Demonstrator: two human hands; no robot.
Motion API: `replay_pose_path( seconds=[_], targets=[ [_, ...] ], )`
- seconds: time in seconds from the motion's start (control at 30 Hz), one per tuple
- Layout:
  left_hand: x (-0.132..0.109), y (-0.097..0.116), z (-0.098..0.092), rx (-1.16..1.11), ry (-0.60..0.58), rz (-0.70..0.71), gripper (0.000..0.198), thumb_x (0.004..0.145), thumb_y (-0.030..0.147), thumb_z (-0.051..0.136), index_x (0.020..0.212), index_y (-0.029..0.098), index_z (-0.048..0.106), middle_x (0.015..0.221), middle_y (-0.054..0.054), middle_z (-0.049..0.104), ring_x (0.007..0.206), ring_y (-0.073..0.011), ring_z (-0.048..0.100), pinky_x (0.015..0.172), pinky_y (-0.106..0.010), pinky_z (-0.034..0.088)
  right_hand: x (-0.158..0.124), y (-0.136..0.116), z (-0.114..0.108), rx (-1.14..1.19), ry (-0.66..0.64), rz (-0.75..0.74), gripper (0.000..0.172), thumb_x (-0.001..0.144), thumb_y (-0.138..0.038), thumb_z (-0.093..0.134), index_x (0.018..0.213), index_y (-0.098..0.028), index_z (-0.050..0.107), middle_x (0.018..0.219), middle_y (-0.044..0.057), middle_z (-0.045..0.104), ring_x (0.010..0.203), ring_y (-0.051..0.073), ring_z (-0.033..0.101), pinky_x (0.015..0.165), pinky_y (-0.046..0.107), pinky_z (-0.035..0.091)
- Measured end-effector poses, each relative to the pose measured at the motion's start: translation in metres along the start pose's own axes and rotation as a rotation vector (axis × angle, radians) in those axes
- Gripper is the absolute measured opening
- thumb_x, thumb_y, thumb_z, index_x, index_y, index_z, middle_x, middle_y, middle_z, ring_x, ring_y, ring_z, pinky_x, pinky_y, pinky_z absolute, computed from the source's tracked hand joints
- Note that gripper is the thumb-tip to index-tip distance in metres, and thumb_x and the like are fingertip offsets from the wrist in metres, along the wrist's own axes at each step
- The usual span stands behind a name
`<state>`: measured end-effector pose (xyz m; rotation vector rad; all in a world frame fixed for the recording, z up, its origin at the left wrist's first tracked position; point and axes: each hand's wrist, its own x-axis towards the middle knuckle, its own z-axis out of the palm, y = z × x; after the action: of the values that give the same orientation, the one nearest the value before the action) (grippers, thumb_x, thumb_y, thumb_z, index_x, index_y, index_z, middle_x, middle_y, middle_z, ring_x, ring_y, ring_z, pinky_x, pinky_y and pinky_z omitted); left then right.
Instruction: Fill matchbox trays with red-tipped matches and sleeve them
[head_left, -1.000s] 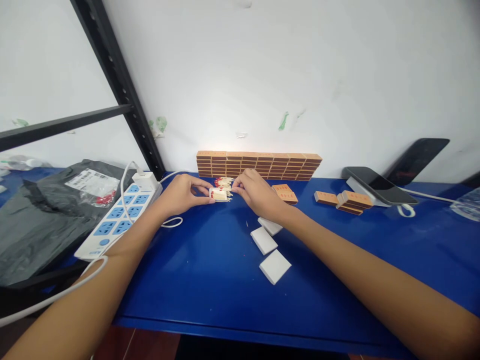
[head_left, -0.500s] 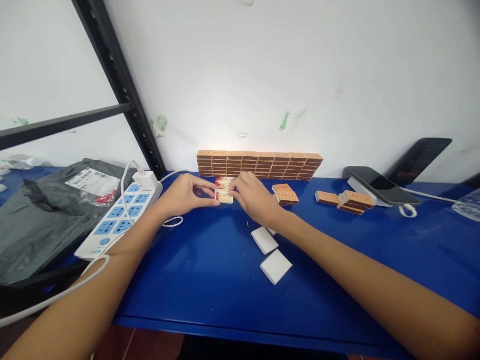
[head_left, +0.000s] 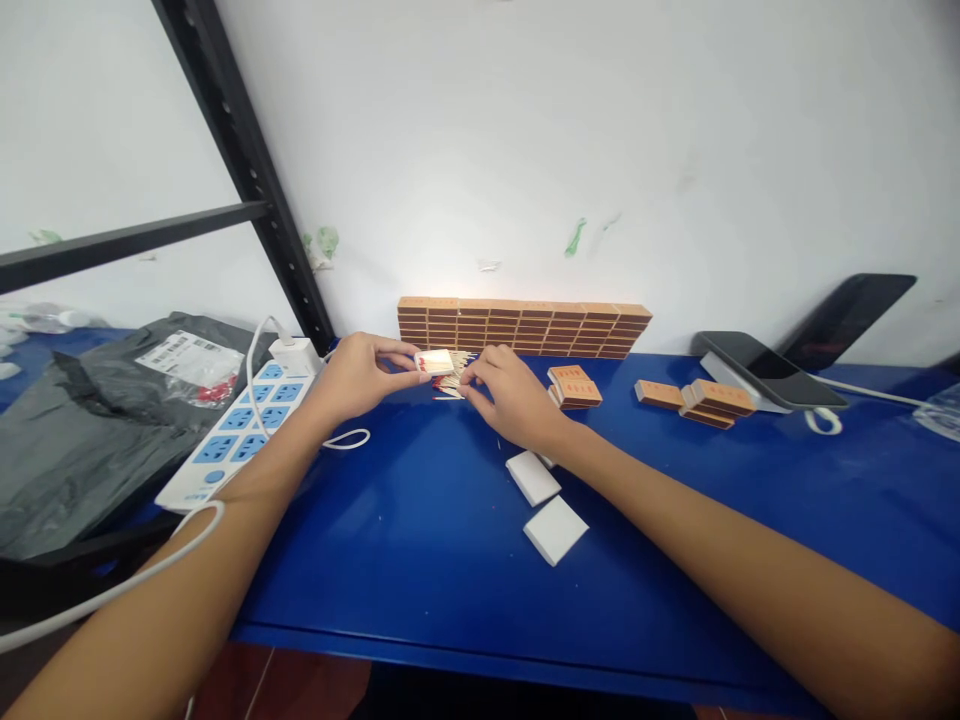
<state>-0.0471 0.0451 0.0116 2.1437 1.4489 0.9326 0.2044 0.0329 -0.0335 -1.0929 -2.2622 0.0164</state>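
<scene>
A small white matchbox tray (head_left: 436, 362) with red-tipped matches in it is pinched between the thumb and fingers of my left hand (head_left: 367, 378), lifted a little and tilted. Just behind and to the right of it, a loose pile of matches (head_left: 453, 380) lies on the blue table. My right hand (head_left: 510, 392) is at the right side of that pile, its thumb and fingertips closed on match ends. How many matches it grips is hidden. Two white trays lie closer to me, the nearer tray (head_left: 556, 530) and the farther tray (head_left: 533, 478), with another partly under my right forearm.
A low wall of stacked matchboxes (head_left: 525, 328) stands along the back. More matchboxes (head_left: 574, 386) sit right of my right hand, and others (head_left: 705, 400) beside a phone (head_left: 765, 368). A power strip (head_left: 240, 430) with white cables and a grey plastic bag (head_left: 112, 440) are at left.
My left hand has raised the tray and shifted it slightly left, uncovering more of the match pile. My right fingers have parted from the tray and are at the pile.
</scene>
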Motion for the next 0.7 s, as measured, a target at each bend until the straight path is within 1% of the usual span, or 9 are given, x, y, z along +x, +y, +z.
replay_pose_path(
  seconds=[0.07,0.17,0.3,0.47,0.7],
  targets=[
    [0.0,-0.001,0.0,0.021,0.03,-0.007,0.051,0.076,0.054,0.089,0.113,0.018,0.086,0.095,-0.007,0.085,0.086,-0.0273,0.078,0.082,-0.037,0.061,-0.001,0.001,0.005,0.002,-0.056,0.011,0.005,0.101,-0.024,0.069,0.1,-0.019,0.069,0.104,0.011,0.063,0.104,0.028,0.055,0.092,0.042,0.047],
    [0.0,-0.001,0.0,0.027,0.033,-0.006,0.051,0.077,0.054,0.088,0.113,0.018,0.086,0.095,-0.007,0.085,0.086,-0.0272,0.078,0.081,-0.037,0.061,0.0,0.002,0.011,-0.005,-0.103,0.027,0.005,0.101,-0.023,0.069,0.099,-0.018,0.07,0.104,0.011,0.064,0.105,0.028,0.055,0.093,0.043,0.047],
    [0.0,-0.001,0.001,0.029,0.042,0.004,0.05,0.076,0.053,0.088,0.112,0.018,0.086,0.093,-0.007,0.085,0.084,-0.027,0.077,0.076,-0.036,0.06,0.002,0.003,0.015,0.013,-0.123,0.022,0.008,0.101,-0.02,0.067,0.094,-0.02,0.071,0.101,0.01,0.064,0.102,0.027,0.054,0.089,0.041,0.046],
    [0.0,-0.001,0.0,0.027,0.037,0.012,0.049,0.077,0.051,0.088,0.112,0.018,0.086,0.095,-0.008,0.085,0.084,-0.026,0.077,0.079,-0.036,0.061,0.004,0.003,0.016,0.014,-0.144,0.038,0.009,0.102,-0.02,0.066,0.095,-0.019,0.072,0.103,0.01,0.065,0.102,0.027,0.054,0.09,0.042,0.045],
    [-0.001,0.001,0.0,0.023,0.033,0.011,0.047,0.076,0.05,0.089,0.111,0.019,0.086,0.094,-0.007,0.085,0.086,-0.0267,0.078,0.08,-0.037,0.061,0.005,0.001,0.014,0.046,-0.166,0.043,0.011,0.103,-0.018,0.065,0.093,-0.019,0.07,0.101,0.009,0.065,0.1,0.025,0.055,0.09,0.04,0.047]
  ],
)
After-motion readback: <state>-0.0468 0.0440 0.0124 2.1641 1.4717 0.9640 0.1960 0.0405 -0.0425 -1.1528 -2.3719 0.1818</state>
